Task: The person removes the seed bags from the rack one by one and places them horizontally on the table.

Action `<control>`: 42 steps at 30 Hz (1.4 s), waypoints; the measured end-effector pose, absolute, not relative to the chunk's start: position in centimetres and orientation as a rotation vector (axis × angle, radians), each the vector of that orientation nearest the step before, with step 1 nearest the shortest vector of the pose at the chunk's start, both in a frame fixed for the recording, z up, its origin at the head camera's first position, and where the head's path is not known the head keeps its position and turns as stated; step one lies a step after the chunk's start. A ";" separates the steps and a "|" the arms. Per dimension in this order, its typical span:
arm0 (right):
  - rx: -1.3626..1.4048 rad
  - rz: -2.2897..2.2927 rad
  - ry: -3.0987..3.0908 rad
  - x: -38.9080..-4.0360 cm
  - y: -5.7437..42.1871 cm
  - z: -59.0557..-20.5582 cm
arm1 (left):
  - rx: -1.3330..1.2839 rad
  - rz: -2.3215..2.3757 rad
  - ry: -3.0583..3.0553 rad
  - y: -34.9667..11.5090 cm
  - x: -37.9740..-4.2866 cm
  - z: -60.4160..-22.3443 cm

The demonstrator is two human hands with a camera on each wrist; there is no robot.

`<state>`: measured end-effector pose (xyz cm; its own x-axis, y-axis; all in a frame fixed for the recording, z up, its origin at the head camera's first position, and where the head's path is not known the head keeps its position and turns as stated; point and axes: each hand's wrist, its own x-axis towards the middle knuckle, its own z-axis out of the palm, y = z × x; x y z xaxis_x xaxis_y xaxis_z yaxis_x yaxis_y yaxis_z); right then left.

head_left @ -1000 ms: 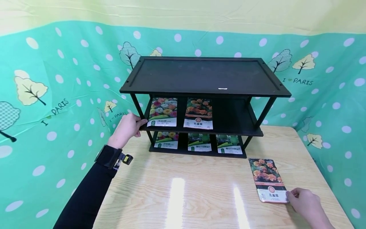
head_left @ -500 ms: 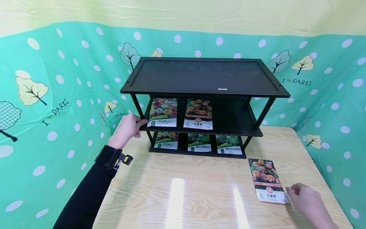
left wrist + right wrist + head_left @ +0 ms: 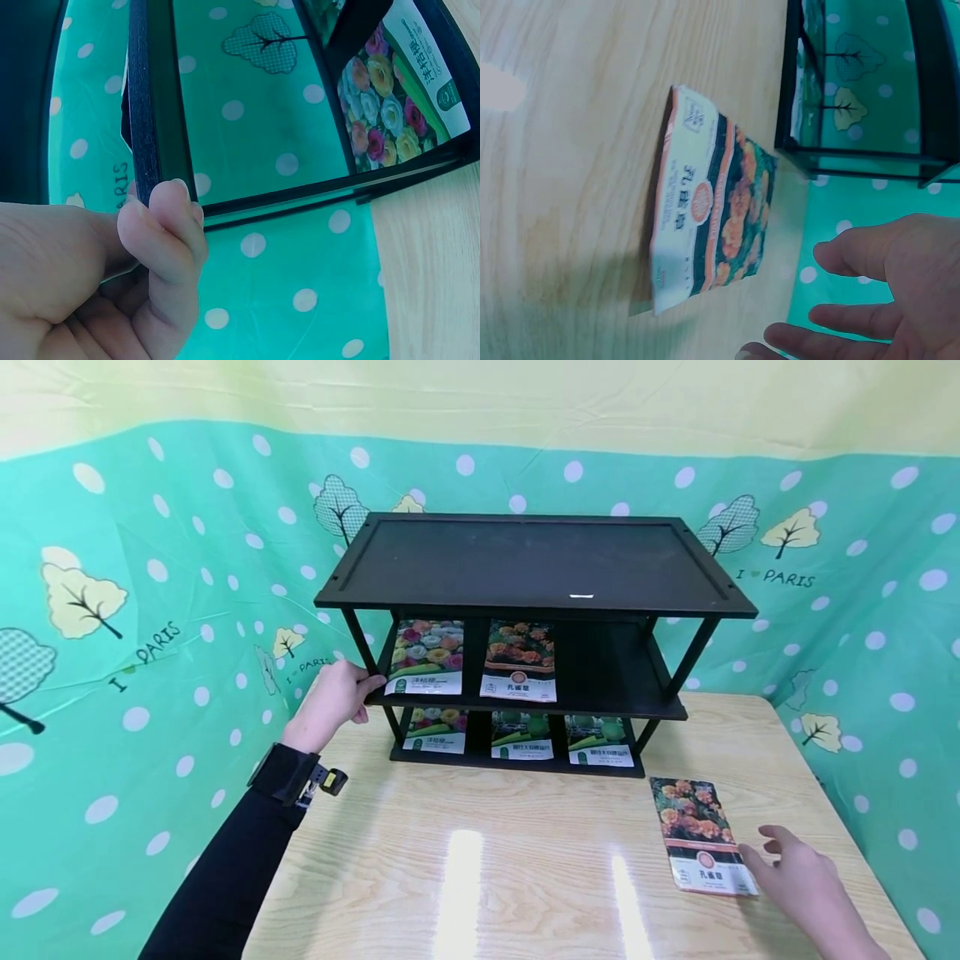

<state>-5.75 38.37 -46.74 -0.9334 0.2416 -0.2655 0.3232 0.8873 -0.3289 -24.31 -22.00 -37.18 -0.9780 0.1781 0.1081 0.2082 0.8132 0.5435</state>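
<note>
My left hand (image 3: 337,693) grips the front left corner of the middle board of a black three-tier shelf rack (image 3: 532,564). In the left wrist view its thumb and fingers (image 3: 161,232) pinch the dark edge. At the front right, a seed packet (image 3: 701,839) with orange flowers lies face up on the wooden table. My right hand (image 3: 798,881) is just to the right of this packet's lower corner, thumb and fingers spread, holding nothing. From the right wrist view, the loosely extended fingers (image 3: 855,319) are apart from the packet (image 3: 712,202).
On the middle board lie a packet with multicoloured flowers (image 3: 425,656) and an orange-flower packet (image 3: 518,660). The bottom board bears another multicoloured-flower packet (image 3: 437,731) and two green vegetable packets (image 3: 522,735). A patterned green curtain (image 3: 180,635) surrounds the wooden table (image 3: 375,868).
My right hand has let go of the orange-flower packet's lower corner and its thumb and fingers have spread. The packet has shifted slightly leftward. My left hand keeps its grip on the rack.
</note>
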 end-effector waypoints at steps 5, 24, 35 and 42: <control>0.407 -0.557 2.853 -5.6 38.2 -46.0 | -0.320 -0.898 -2.926 -21.9 -24.4 -37.3; 0.119 -0.508 3.149 -5.7 35.0 -42.6 | -0.342 -0.873 -2.930 -22.0 -24.1 -37.2; 0.006 -0.519 3.111 -6.5 33.5 -39.3 | -0.368 -0.845 -2.924 -22.1 -24.1 -37.2; -0.094 -0.554 3.177 -6.9 32.2 -37.4 | -0.372 -0.852 -2.915 -22.2 -24.1 -37.3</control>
